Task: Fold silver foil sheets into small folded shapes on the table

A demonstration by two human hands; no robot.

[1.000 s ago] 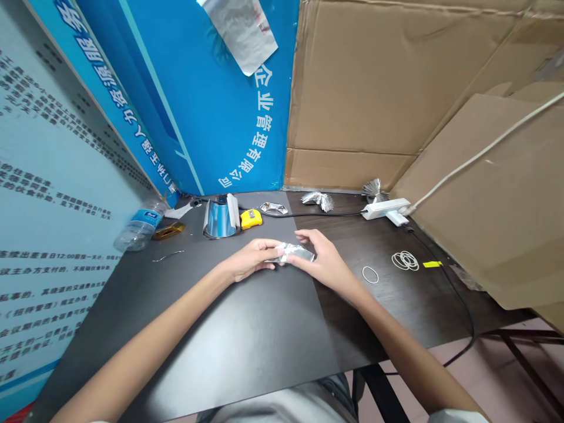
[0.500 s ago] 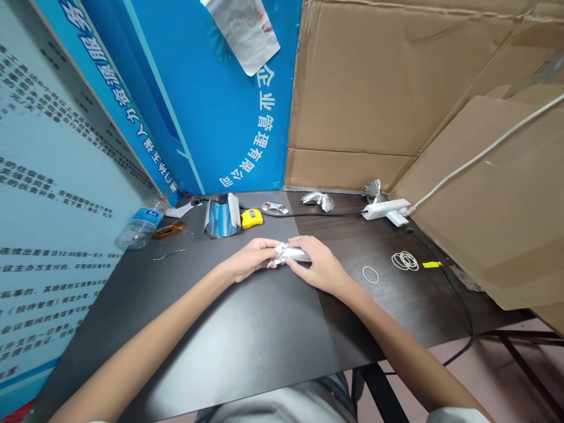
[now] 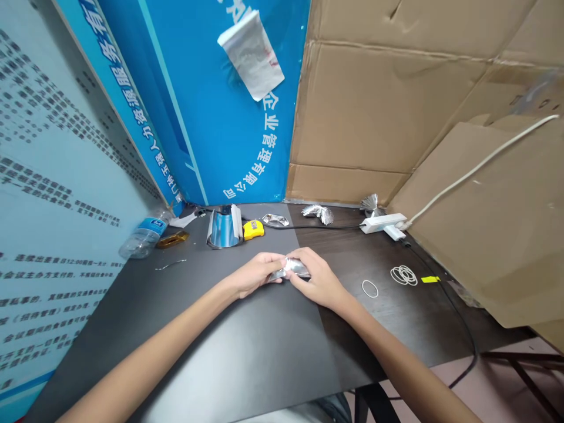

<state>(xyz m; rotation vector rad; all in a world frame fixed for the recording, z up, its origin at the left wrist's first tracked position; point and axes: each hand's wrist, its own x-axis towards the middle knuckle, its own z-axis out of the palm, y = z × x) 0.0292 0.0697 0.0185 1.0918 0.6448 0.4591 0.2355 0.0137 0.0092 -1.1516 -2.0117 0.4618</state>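
Between both hands, above the middle of the desk, is a piece of crinkled silver foil (image 3: 298, 268). My left hand (image 3: 259, 272) is closed on its left end, thumb on top. My right hand (image 3: 318, 276) grips the right part, its thumb and fingers meeting near the foil's pinched middle. Parts of the foil are hidden under the fingers. Beyond the hands lie a yellow tape measure (image 3: 253, 230), a small folded silver piece (image 3: 275, 220) and a pleated foil bundle (image 3: 318, 214). A white rubber band (image 3: 369, 288) lies to the right of my right hand.
At the left are a plastic bottle (image 3: 145, 235), a brown tape roll (image 3: 173, 239), a twisted wire (image 3: 171, 265) and a curved blue reflective sheet (image 3: 225, 229). To the right sit a power strip (image 3: 384, 224), more rubber bands (image 3: 403, 275) and a black cable (image 3: 458, 317). Cardboard (image 3: 352, 111) walls the back.
The foil's loose left end is now flatter and more covered by my left fingers. Both hands stay together on it. The camera view has tilted up slightly, so everything sits lower.
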